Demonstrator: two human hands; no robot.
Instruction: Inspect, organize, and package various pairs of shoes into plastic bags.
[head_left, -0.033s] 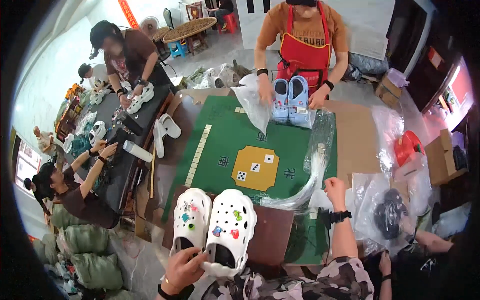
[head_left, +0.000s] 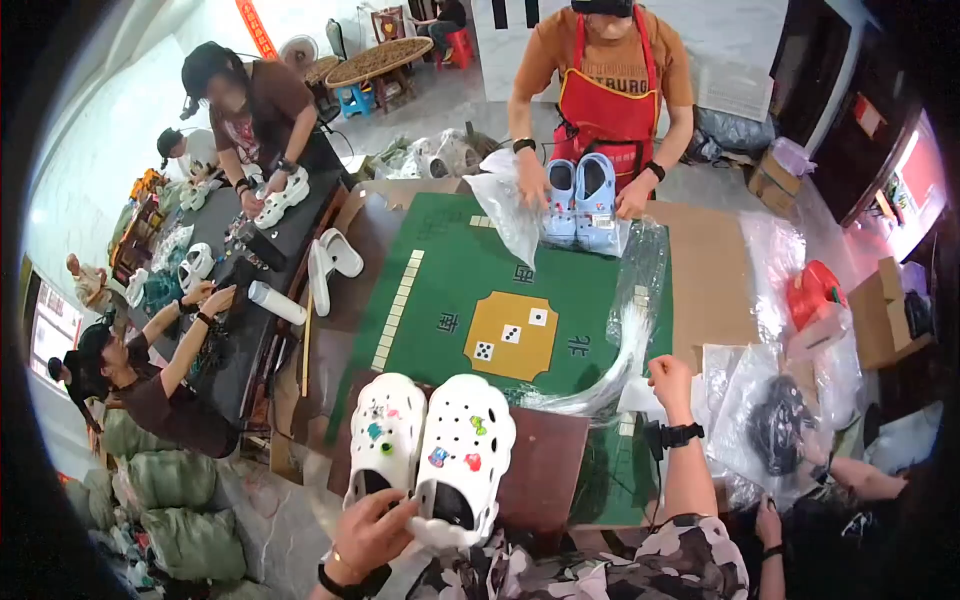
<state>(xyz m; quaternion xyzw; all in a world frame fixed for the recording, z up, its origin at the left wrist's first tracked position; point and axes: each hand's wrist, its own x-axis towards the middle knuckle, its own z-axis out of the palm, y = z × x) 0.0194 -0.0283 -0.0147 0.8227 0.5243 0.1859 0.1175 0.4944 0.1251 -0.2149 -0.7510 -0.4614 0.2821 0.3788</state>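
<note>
A pair of white clogs [head_left: 462, 440] with colourful charms stands tilted over the near edge of the table, toes away from me. My left hand [head_left: 372, 535] pinches the pair at the inner heel edges, where the two clogs meet. Raised over the table's right part, my right hand [head_left: 670, 388] has curled fingers; whatever they may hold is too small to make out. Close by it lies a bundle of long, clear plastic strands [head_left: 610, 385]. A brown board [head_left: 545, 460] lies beside the clogs.
Across the green table mat [head_left: 430, 330], a person in a red apron handles blue clogs [head_left: 582, 205] and a clear bag. On the right, another person's hands are at a bagged dark shoe [head_left: 780, 425]. Grey slippers [head_left: 332, 265] lie left; people work at a dark table [head_left: 255, 335].
The white clogs have tipped slightly in my left hand. The bagged dark shoe on the right has shifted a little. My right hand stays almost in place.
</note>
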